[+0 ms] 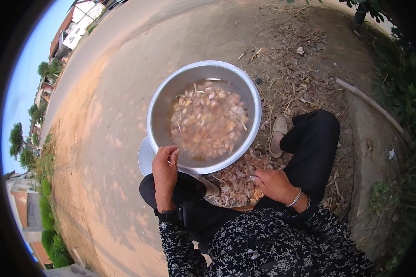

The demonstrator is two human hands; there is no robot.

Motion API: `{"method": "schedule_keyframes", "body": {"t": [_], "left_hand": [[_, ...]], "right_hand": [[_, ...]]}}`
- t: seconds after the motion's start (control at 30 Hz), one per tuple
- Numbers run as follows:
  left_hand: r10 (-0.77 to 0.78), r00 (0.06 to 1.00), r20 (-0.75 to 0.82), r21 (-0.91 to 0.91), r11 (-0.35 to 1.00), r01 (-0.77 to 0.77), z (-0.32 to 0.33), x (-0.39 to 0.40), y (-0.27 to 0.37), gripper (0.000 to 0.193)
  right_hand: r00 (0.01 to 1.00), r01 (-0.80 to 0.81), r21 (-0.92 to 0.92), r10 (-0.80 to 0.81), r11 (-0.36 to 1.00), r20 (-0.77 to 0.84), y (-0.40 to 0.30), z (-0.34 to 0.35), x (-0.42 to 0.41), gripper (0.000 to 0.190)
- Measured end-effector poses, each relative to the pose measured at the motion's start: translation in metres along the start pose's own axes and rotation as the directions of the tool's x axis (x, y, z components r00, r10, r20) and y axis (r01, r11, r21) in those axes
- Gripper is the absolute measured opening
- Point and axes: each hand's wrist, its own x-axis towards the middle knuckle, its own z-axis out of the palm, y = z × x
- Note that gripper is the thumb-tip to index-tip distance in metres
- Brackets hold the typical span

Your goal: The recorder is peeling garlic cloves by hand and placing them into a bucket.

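Note:
A large metal basin (204, 64) stands before me, holding garlic cloves (208, 119) in cloudy water. My left hand (165, 173) is raised by its near-left rim, thumb and fingers pinched together. A small pale bit (169, 160) shows at those fingers; whether it is a clove is unclear. My right hand (275, 185) is curled over the peelings, to the right of the basin's near side. A small, shiny grey piece (252, 178) sticks out at its fingertips, perhaps a short blade. Beneath that hand, papery garlic skins (235, 173) are heaped on the ground between my feet.
Partly behind the basin is a pale round container (144, 157). My bent knees (313, 138) flank the peelings. Dry leaves and straw (294, 76) litter the dirt at right, with a long stick (369, 100) on a concrete edge. A road (100, 45) runs at far left.

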Motion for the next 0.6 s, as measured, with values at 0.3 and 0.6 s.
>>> {"method": "schedule_keyframes", "body": {"t": [0.3, 0.6], "left_hand": [[0.066, 0.743, 0.666, 0.217, 0.936, -0.277, 0.094, 0.038, 0.002, 0.020], [-0.170, 0.747, 0.643, -0.566, 0.552, 0.613, 0.050, 0.030, 0.016, 0.030]], "right_hand": [[0.999, -0.002, 0.023, 0.001, 1.000, 0.033, -0.002, -0.007, 0.002, 0.023], [0.998, 0.055, 0.110, -0.052, 0.992, -0.035, -0.010, -0.020, 0.005, 0.022]]}}
